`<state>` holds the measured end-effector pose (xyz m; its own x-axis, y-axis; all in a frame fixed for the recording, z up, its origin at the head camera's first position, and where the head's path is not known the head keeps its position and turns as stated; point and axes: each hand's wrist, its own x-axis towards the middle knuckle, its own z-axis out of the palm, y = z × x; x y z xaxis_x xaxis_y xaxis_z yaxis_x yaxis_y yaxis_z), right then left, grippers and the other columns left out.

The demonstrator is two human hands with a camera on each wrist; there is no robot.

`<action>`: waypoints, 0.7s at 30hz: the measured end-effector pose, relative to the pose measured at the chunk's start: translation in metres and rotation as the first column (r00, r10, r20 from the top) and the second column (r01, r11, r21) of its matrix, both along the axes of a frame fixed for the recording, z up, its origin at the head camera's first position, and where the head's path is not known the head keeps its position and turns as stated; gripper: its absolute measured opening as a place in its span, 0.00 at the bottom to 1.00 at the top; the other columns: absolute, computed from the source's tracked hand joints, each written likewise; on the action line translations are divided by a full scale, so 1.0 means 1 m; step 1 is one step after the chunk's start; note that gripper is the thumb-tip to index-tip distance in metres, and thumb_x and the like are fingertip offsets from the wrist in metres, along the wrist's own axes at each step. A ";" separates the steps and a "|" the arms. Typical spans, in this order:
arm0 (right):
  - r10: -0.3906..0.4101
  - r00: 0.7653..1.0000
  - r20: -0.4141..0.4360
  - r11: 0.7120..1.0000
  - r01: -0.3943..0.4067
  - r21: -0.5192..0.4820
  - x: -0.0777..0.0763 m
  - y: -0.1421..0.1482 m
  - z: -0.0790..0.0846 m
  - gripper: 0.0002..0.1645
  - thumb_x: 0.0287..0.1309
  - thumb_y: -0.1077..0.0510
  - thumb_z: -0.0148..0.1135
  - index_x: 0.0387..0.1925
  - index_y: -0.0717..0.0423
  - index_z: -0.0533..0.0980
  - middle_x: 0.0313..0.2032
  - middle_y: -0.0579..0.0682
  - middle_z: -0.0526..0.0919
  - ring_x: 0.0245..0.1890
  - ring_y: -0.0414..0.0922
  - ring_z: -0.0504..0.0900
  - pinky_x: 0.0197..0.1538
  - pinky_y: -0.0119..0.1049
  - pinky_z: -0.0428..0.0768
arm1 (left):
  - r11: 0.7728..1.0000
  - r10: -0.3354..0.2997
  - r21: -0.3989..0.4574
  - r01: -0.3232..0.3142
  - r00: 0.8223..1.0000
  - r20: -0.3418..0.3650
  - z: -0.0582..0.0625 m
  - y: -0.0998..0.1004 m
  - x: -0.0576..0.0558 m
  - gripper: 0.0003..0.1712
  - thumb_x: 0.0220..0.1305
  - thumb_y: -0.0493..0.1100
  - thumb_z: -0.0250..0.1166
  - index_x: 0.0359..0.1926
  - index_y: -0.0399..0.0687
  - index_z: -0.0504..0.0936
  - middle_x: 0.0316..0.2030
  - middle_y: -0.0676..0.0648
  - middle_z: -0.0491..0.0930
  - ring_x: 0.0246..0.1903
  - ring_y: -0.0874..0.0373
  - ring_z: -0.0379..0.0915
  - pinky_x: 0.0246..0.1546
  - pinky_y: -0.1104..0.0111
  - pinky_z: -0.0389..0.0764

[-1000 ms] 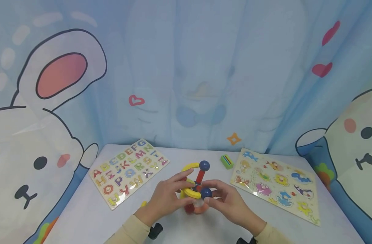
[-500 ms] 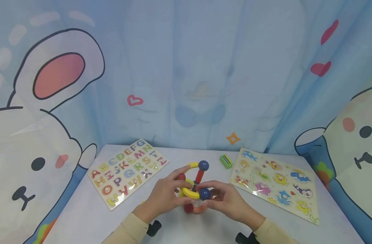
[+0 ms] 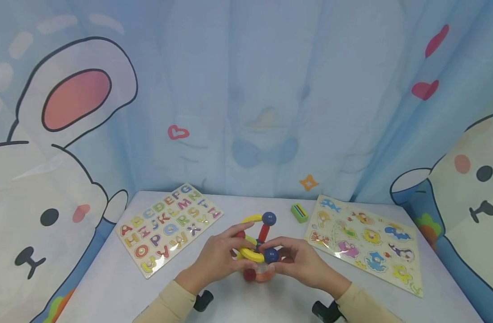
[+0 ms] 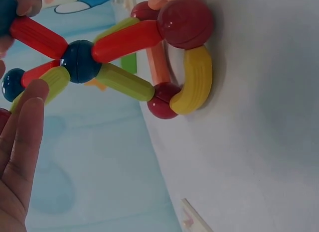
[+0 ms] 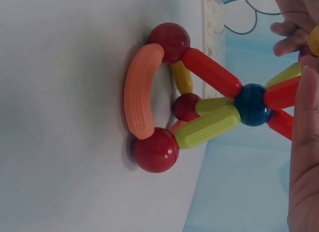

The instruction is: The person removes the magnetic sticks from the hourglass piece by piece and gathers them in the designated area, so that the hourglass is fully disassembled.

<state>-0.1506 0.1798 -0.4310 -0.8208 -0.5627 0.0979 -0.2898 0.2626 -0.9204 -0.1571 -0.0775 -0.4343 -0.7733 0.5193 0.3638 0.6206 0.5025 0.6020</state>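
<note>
A magnetic stick-and-ball structure stands on the table, its lower ring made of dark red balls [image 5: 155,150] and curved orange [image 5: 142,92] and yellow sticks [image 4: 195,81]. Straight red and yellow-green sticks lean inward from it to a central blue ball [image 4: 80,61] and spread upward again. Up top, curved yellow sticks [image 3: 252,255] join more balls, including a far blue ball [image 3: 269,218]. My left hand [image 3: 214,255] holds the upper left side around a curved yellow stick and a red ball. My right hand [image 3: 307,264] pinches the near blue ball [image 3: 271,255] between thumb and fingers.
An alphabet puzzle board [image 3: 169,229] lies at the left and an animal puzzle board [image 3: 365,244] at the right. Behind the structure sits a small green block [image 3: 299,213] with coloured stripes. A blue printed curtain [image 3: 262,89] hangs at the table's back edge.
Both hands stay on the structure. The right thumb has slid slightly lower beside the near blue ball, and the head view has shifted a little.
</note>
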 end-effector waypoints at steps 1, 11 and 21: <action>0.002 1.000 -0.003 1.000 -0.002 -0.002 0.000 0.000 0.000 0.24 0.58 0.54 0.72 0.57 0.48 0.79 0.54 0.45 0.83 0.51 0.54 0.80 0.51 0.38 0.82 | 1.000 0.000 -0.003 0.000 1.000 -0.005 0.000 0.000 0.000 0.23 0.51 0.56 0.78 0.48 0.57 0.88 0.71 0.59 0.63 0.41 0.66 0.76 0.36 0.76 0.80; 0.018 1.000 -0.001 1.000 -0.018 -0.009 -0.002 0.000 0.000 0.23 0.60 0.60 0.70 0.57 0.51 0.78 0.55 0.47 0.82 0.52 0.52 0.81 0.52 0.38 0.81 | 0.999 0.010 -0.031 -0.010 1.000 -0.012 0.002 -0.001 0.000 0.21 0.51 0.58 0.77 0.46 0.59 0.89 0.72 0.59 0.62 0.40 0.65 0.76 0.35 0.77 0.79; 0.086 0.996 -0.008 0.995 -0.086 -0.058 -0.007 0.000 0.000 0.22 0.61 0.63 0.68 0.57 0.56 0.77 0.54 0.51 0.81 0.53 0.49 0.81 0.55 0.38 0.80 | 1.000 -0.014 0.020 0.015 1.000 -0.022 0.000 0.000 -0.001 0.19 0.50 0.54 0.78 0.44 0.59 0.90 0.70 0.59 0.65 0.43 0.65 0.77 0.35 0.78 0.79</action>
<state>-0.1574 0.1800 -0.4307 -0.7691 -0.6243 0.1366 -0.3139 0.1830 -0.9316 -0.1579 -0.0773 -0.4347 -0.7577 0.5226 0.3908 0.6406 0.4813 0.5983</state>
